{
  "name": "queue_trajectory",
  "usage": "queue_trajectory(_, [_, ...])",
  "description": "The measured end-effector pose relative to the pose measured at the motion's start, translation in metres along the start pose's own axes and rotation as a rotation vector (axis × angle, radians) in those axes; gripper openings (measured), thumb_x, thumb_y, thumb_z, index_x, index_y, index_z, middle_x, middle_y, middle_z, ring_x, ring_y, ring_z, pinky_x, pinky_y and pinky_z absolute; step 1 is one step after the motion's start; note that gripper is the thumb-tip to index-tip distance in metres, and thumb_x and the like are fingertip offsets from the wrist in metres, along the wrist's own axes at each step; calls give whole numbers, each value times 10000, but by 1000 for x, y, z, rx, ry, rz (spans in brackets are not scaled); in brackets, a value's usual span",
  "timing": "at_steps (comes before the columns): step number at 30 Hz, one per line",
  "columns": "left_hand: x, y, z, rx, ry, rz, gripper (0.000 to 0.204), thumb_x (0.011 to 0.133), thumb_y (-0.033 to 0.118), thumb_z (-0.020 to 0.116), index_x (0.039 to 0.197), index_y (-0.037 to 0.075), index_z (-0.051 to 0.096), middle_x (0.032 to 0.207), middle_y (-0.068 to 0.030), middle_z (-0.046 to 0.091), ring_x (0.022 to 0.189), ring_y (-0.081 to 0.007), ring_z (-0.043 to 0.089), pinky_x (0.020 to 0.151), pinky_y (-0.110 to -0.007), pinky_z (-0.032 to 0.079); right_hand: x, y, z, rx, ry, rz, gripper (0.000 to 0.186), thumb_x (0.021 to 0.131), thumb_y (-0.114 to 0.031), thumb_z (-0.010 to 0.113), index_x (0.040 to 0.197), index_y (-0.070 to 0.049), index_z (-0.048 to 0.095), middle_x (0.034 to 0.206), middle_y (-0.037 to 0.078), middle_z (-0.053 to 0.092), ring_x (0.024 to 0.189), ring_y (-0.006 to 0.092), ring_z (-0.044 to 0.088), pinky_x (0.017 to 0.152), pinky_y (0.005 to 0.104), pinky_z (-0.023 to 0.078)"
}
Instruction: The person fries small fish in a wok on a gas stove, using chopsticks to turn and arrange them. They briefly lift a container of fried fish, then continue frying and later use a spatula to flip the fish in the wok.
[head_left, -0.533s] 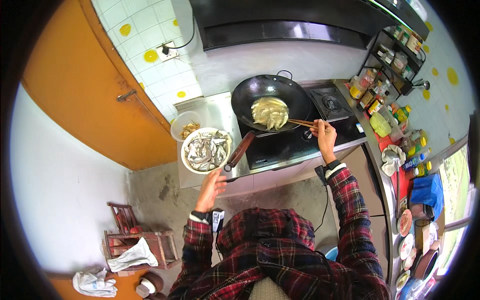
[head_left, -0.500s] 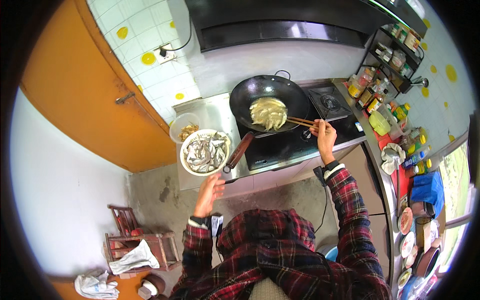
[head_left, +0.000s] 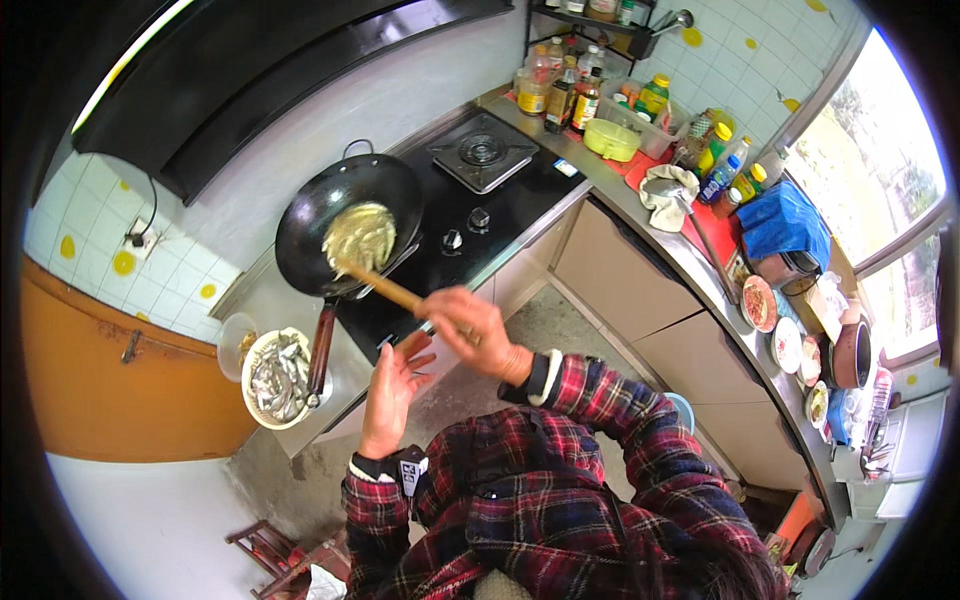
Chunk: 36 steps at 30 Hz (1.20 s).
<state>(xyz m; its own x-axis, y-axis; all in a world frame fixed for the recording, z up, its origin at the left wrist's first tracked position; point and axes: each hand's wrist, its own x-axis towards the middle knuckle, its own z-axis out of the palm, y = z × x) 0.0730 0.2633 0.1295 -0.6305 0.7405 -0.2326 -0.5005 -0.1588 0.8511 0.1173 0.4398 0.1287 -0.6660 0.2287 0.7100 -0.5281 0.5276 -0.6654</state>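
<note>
My right hand (head_left: 468,328) is closed around a pair of wooden chopsticks (head_left: 385,287). Their far ends reach over the rim of a black wok (head_left: 305,225), close to a clump of small fish (head_left: 362,235) frying in it. Just below the right hand is my left hand (head_left: 392,398), palm turned inward and fingers apart, holding nothing. I cannot tell whether the two hands touch. To the left of the wok's wooden handle (head_left: 322,345) stands a pale basket (head_left: 250,405) heaped with silvery small fish (head_left: 282,378).
A clear bowl (head_left: 230,345) with brown bits stands behind the basket. The free burner (head_left: 483,150) lies right of the wok. Bottles (head_left: 560,100), a green bowl (head_left: 610,140), a ladle (head_left: 705,240) and plates (head_left: 787,345) line the right counter. A range hood (head_left: 250,80) hangs overhead.
The view has swung to the right. My right hand has come back from the wok's right side toward my left hand, bringing the chopsticks along. The left hand remains open.
</note>
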Motion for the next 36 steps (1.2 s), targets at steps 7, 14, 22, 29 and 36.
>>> queue_trajectory(7, [68, -25, 81, -170, 8, 50, 409, 961, 365, 367, 1134, 32, 532, 1193, -127, 557, 1092, -198, 528, 948, -344, 405, -19, 2, -65, 61, -17, -89, 245, 804, -25, 628, 1049, -32, 620, 1041, 124, 569, 932, 270, 597, 797, 329, 507])
queue_trajectory(14, [113, -44, 94, -376, 236, 95, 189, 943, 239, 423, 836, 100, 489, 1092, -181, 608, 950, -239, 600, 890, -395, 468, -79, 129, -257, -622, -102, 235, 392, 784, -101, 589, 1173, -83, 542, 1080, 119, 581, 927, 293, 583, 743, 365, 501])
queue_trajectory(22, [82, -57, 82, -443, 516, 151, 192, 937, 291, 441, 844, 126, 471, 616, 16, 448, 424, -57, 334, 419, -220, 298, -210, 250, -553, -1338, -145, 1096, 562, 684, -132, 653, 1206, -2, 489, 1092, 233, 581, 998, 364, 553, 863, 415, 452])
queue_trajectory(29, [68, -50, 86, -480, 585, 197, 177, 917, 273, 463, 897, 100, 494, 600, 17, 436, 388, -52, 299, 393, -205, 266, -258, 285, -581, -1205, -58, 934, 253, 775, -133, 597, 967, 14, 522, 881, 248, 602, 829, 437, 562, 729, 486, 435])
queue_trajectory(36, [71, -45, 79, -401, 588, 105, 209, 877, 179, 498, 1045, 59, 526, 595, 13, 459, 388, -32, 302, 389, -196, 259, -280, 269, -577, -1067, 37, 829, 344, 827, -85, 527, 1111, 93, 455, 1032, 284, 537, 950, 430, 518, 836, 451, 400])
